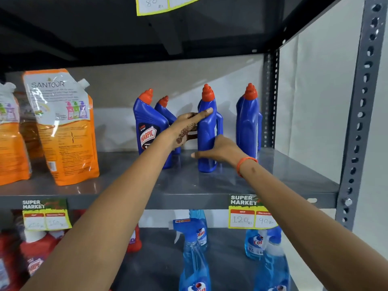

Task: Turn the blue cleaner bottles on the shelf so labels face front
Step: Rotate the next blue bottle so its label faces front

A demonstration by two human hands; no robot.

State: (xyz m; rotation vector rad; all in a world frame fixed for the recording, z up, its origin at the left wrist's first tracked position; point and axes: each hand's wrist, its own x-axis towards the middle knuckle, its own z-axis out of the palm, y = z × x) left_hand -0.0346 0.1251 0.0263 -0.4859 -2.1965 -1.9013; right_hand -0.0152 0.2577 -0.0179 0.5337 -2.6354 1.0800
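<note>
Several blue cleaner bottles with red caps stand on the grey middle shelf [210, 185]. The left front bottle [147, 127] shows its Harpic label to the front, and another bottle [165, 110] stands behind it. The middle bottle [206, 131] stands edge-on, its label turned to the right side. My left hand [186, 127] holds its upper left side, forefinger across the neck. My right hand [220, 150] grips its lower body from the right. The right bottle [248, 120] also stands edge-on, label not facing front.
Orange Santoor refill pouches [63, 127] stand at the shelf's left. Price tags [249, 213] hang on the shelf's front edge. Blue spray bottles [195, 248] and red bottles [35, 250] fill the shelf below. A perforated metal upright [361, 114] bounds the right side.
</note>
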